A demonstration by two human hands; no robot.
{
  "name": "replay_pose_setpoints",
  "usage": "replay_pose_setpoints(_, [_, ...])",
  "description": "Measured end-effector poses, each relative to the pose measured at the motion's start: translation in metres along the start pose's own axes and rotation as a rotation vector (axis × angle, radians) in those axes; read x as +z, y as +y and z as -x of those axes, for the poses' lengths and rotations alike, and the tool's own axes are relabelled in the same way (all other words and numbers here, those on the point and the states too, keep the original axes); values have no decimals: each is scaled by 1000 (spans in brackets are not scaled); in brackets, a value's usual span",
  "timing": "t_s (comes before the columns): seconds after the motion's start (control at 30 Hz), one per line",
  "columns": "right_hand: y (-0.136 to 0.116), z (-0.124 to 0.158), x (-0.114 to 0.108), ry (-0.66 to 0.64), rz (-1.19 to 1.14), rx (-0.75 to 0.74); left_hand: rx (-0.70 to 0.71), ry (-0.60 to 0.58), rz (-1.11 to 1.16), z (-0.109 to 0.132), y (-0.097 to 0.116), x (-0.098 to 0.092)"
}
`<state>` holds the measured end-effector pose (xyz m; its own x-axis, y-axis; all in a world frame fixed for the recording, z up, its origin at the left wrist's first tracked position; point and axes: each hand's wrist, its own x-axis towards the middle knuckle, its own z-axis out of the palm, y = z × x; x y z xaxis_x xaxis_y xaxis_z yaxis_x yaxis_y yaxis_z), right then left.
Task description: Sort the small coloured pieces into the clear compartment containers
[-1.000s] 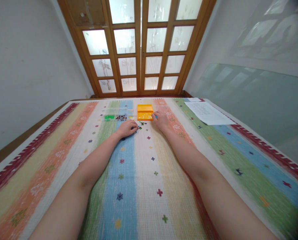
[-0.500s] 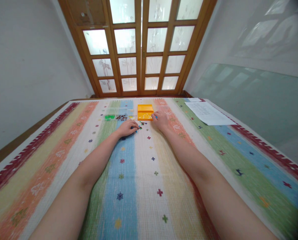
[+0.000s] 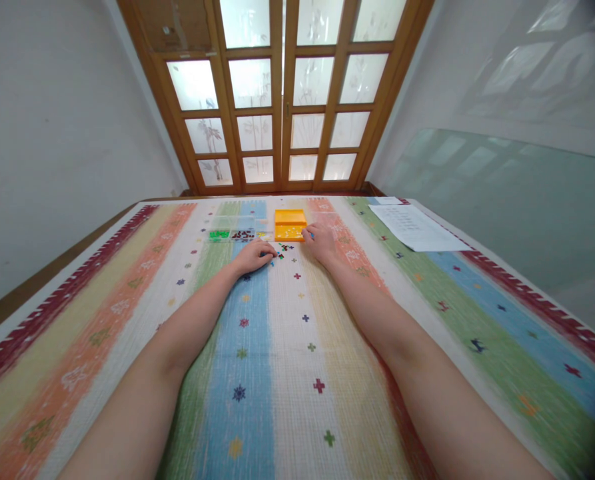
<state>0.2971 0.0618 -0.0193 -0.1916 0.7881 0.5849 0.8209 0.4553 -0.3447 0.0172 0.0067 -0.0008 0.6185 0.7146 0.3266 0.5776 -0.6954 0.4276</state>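
My right hand is at the right edge of an open orange box, whose tray holds several small white and yellow pieces. A small blue piece shows at its closed fingertips. My left hand rests on the cloth with the fingers curled and drawn together. What lies in its fingertips is too small to make out. Beside those fingertips, several loose dark, green and blue pieces lie scattered. Just behind the left hand stands a clear compartment box with green pieces, dark brown pieces and yellow ones.
A striped, patterned tablecloth covers the table. White printed paper lies at the back right, with another sheet behind it. Beyond the table is a wooden door with glass panes; a glass panel leans at the right wall.
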Motion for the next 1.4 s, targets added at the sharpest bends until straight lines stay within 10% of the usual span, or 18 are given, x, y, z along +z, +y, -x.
replay_pose_setpoints(0.8, [-9,3,-4,-34,-8,-29,-103,131,-141,1,2,6])
replay_pose_setpoints(1.4, [-15,4,-5,-107,-26,-104,-662,955,207,14,-58,-30])
